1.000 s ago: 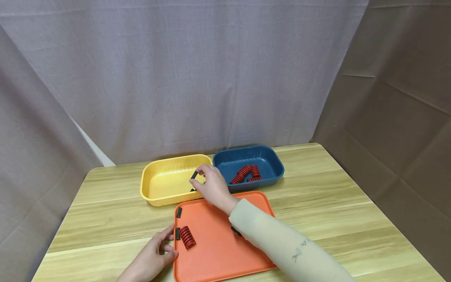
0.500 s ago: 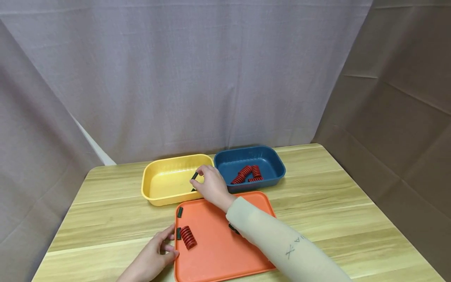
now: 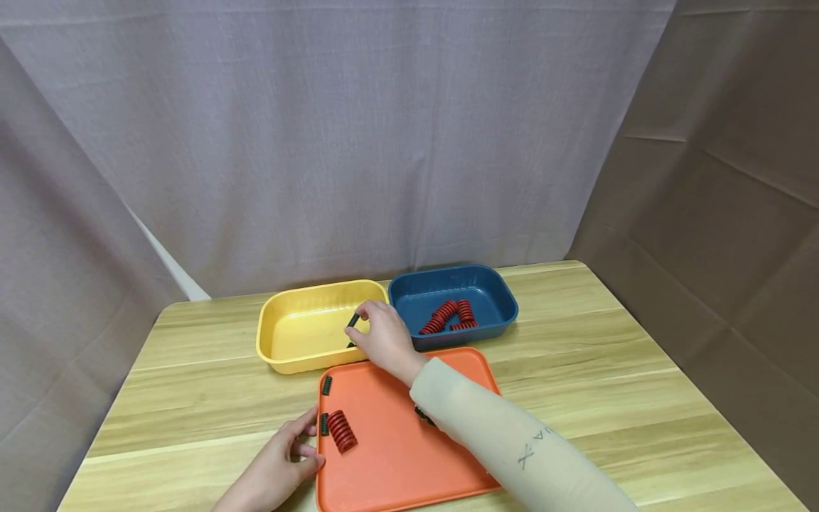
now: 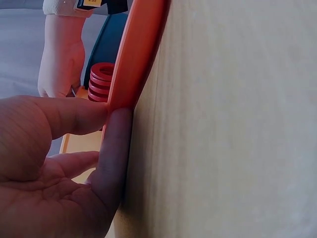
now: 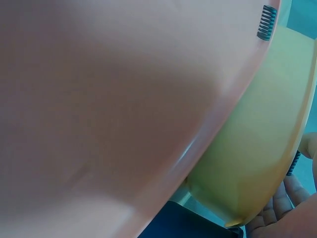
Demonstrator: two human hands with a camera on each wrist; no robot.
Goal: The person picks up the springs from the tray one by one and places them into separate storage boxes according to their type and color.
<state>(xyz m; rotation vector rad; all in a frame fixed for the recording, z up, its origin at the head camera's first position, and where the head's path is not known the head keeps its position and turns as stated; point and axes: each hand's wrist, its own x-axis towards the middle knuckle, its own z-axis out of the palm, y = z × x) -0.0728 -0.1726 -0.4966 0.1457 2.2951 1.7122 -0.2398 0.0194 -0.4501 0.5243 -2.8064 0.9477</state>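
My right hand [image 3: 387, 340] pinches a small dark coil spring [image 3: 352, 320] between thumb and forefinger, over the right end of the yellow bin [image 3: 264, 341]. The same spring [image 5: 294, 162] shows between the fingers in the right wrist view. My left hand [image 3: 275, 459] holds the left rim of the orange tray [image 3: 397, 469]; its fingertips meet the tray wall in the left wrist view. On the tray, a large red spring [image 3: 342, 431] lies beside a small dark spring [image 3: 324, 424]. Another dark spring [image 3: 327, 385] lies at the far left corner.
A blue bin [image 3: 505, 313] with several red springs [image 3: 441, 316] stands right of the yellow one. Dark pieces [image 3: 424, 415] on the tray are partly hidden by my right sleeve [image 3: 499, 434]. Behind the wooden table [image 3: 614, 370] hangs a grey curtain [image 3: 320, 142].
The head view has shifted slightly. Both hands stay almost where they were, the right with the dark spring and the left at the tray rim.
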